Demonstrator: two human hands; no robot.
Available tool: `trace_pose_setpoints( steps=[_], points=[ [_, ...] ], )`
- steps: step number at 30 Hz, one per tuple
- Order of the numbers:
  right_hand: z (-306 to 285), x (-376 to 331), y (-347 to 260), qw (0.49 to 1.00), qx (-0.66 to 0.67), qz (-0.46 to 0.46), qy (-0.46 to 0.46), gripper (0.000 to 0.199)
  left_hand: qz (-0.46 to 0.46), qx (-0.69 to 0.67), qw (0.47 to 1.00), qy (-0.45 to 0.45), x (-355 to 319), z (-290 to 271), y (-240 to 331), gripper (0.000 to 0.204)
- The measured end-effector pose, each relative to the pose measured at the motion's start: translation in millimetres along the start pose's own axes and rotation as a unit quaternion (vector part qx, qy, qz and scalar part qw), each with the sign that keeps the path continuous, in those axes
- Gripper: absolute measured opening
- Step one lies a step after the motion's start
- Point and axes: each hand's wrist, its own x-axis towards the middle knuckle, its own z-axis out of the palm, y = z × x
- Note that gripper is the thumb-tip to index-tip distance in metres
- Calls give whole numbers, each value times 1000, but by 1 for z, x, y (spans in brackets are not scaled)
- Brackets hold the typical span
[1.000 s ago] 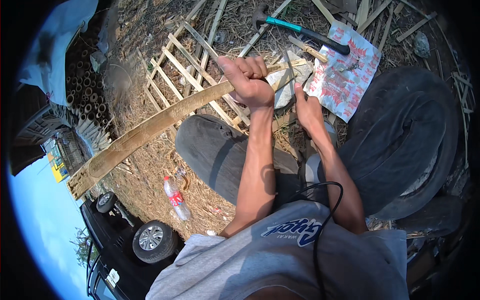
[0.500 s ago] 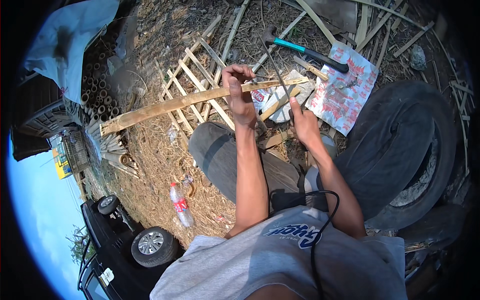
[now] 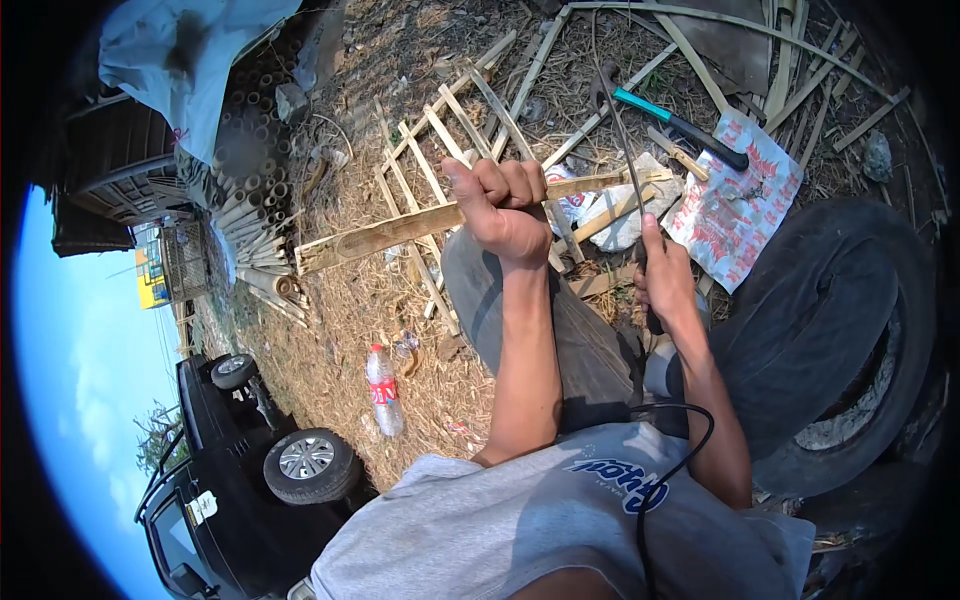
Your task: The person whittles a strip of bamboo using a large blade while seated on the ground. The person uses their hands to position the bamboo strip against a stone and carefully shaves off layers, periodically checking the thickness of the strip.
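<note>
Straw-strewn ground (image 3: 340, 330) spreads under a seated person, with blue sky at the far left edge. Largest at the right lies a black tyre (image 3: 830, 330), just beside the person's right arm. At the near left stands a dark vehicle (image 3: 230, 470) with its wheel showing. Further off at the left, a stack of bamboo poles (image 3: 245, 180) shows its round ends beneath a pale tarpaulin (image 3: 190, 50). A ladder-like bamboo frame (image 3: 440, 140) lies on the straw ahead. To the far right of it rests a red-and-white printed sack (image 3: 735, 200), and a teal-handled hammer (image 3: 670, 120) lies just beyond that. A plastic bottle (image 3: 383, 390) lies on the straw near the left knee.

The left hand (image 3: 500, 205) is closed in a fist round a long flat bamboo slat (image 3: 400, 235), which runs level from the frame at the left across to the right. The right hand (image 3: 665, 280) is wrapped round the handle of a thin dark blade (image 3: 622, 130) that points away, crossing the slat's right end.
</note>
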Motion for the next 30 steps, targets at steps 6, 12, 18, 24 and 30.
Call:
trace_pose_setpoints(
  steps=[6, 12, 18, 24, 30],
  points=[
    [33, -40, -23, 987, -121, -96, -45, 70, 6, 13, 996, 86, -14, 17, 2, 56],
    [48, -40, -17, 973, -190, -120, -55, 69, 16, -9, 987, 158, -21, -8, 7, 56],
    [43, -43, -12, 973, -191, -126, -38, 70, 50, 19, 986, 158, -31, 1, 5, 54],
    [-3, 26, 46, 988, -126, -29, 79, 76, 41, -3, 986, 161, -36, 25, 1, 55],
    [31, -37, 1, 984, -147, -93, -44, 68, 52, 34, 978, 198, -31, 8, -2, 54]
  ],
)
